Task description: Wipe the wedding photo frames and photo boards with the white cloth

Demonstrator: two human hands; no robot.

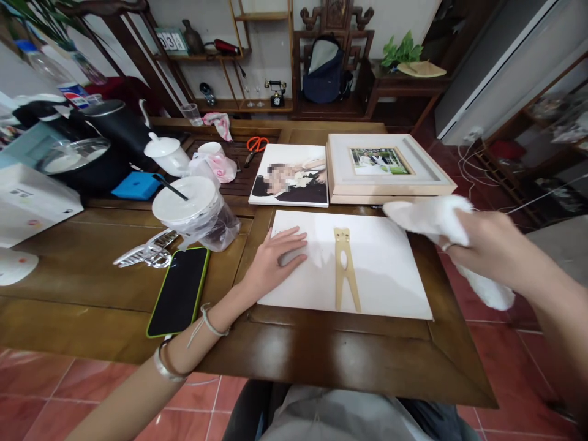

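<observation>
A white panel (381,269) lies face down on the wooden table (321,355), with a wooden stand leg (345,269) fixed down its middle. My left hand (275,260) rests flat on the panel's left part, fingers spread. My right hand (487,245) hovers over the panel's right edge and grips a white cloth (432,217), which hangs out on both sides of the fist. Behind the panel lie a photo print (294,177) and a framed photo (386,168) stacked on another frame.
A black phone in a green case (180,291) and a silver hair clip (147,254) lie left of the panel. Further left stand a lidded cup in a plastic bag (197,211), a teapot (168,154), a kettle and boxes. Orange scissors (256,144) lie behind.
</observation>
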